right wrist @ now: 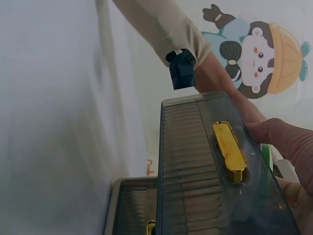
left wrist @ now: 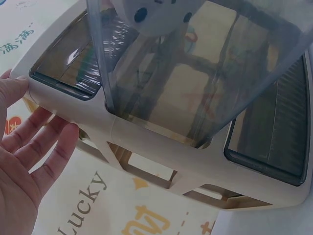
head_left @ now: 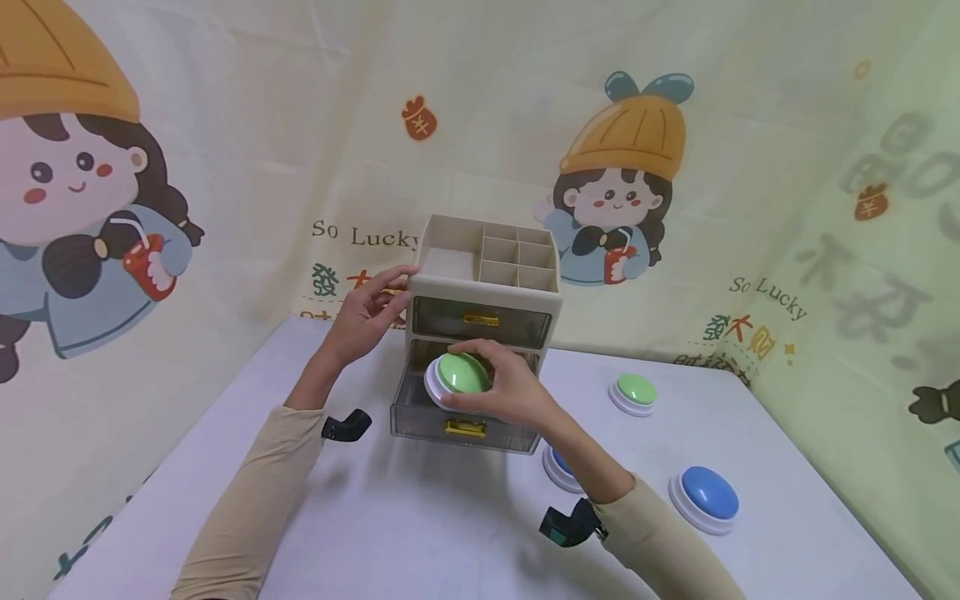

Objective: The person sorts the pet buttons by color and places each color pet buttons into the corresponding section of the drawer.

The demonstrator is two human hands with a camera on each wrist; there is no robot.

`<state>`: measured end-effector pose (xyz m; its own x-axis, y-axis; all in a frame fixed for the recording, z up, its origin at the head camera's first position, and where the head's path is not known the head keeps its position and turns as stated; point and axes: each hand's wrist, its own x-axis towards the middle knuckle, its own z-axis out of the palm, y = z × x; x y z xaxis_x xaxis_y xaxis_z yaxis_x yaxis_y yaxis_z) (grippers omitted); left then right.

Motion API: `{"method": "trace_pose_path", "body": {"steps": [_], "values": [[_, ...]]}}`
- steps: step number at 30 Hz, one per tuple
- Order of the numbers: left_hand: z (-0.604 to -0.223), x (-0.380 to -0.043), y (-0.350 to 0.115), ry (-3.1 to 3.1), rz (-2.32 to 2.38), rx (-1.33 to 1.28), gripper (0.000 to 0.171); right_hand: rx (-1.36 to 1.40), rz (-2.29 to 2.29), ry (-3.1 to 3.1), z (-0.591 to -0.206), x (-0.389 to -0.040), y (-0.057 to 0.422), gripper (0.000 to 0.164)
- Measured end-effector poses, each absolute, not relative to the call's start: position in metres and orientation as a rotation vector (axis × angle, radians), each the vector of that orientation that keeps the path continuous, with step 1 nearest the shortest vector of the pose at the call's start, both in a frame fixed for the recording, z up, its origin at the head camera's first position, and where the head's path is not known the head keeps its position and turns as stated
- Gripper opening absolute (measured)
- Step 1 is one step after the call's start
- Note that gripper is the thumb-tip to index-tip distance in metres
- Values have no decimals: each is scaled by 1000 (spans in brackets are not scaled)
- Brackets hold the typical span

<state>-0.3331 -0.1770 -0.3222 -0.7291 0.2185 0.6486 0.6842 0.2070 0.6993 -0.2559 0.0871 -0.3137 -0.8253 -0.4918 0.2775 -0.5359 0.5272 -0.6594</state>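
Observation:
A beige desktop organizer (head_left: 487, 286) with smoky clear drawers stands on the table. One lower drawer (head_left: 431, 423) is pulled out, its gold handle (right wrist: 230, 152) facing front. My right hand (head_left: 513, 387) pinches a green push button (head_left: 461, 372) with a white base, tilted over that drawer's opening. Through the clear drawer, the left wrist view shows the button's pale underside (left wrist: 156, 14) with dark feet. My left hand (head_left: 360, 325) touches the organizer's upper left side with fairly straight fingers; up close, its thumb rests by the front edge and its fingertips (left wrist: 71, 132) against the side.
Another green button (head_left: 636, 392) sits on the table to the right, with a blue button (head_left: 708, 493) nearer. A second blue button (head_left: 558, 467) is partly hidden behind my right forearm. The organizer's top has open compartments (head_left: 517, 250). A printed cloth (head_left: 480, 100) hangs behind the table.

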Motion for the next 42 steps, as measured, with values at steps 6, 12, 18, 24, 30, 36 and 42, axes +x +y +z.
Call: {"method": "trace_pose_path", "body": {"steps": [6, 12, 18, 24, 30, 36, 42], "values": [[-323, -334, -178, -2075, -1534, -847, 44, 941, 1157, -2716, -317, -259, 77, 64], [-322, -334, -178, -2070, -1543, -861, 45, 967, 1162, -2701, -320, -261, 71, 62], [-321, -334, -177, -2070, -1535, -860, 44, 985, 1156, -2716, -320, -260, 68, 62], [-322, -334, -177, -2073, -1540, -853, 44, 992, 1176, -2703, -321, -257, 68, 58], [-324, -333, -178, -2080, -1530, -839, 45, 949, 1182, -2518, -326, -255, 68, 49], [-323, -334, -177, -2080, -1532, -827, 45, 984, 1049, -2228, -330, -250, 68, 40], [-324, -333, -176, -2091, -1532, -817, 45, 997, 983, -2078, -332, -248, 69, 33]]}}
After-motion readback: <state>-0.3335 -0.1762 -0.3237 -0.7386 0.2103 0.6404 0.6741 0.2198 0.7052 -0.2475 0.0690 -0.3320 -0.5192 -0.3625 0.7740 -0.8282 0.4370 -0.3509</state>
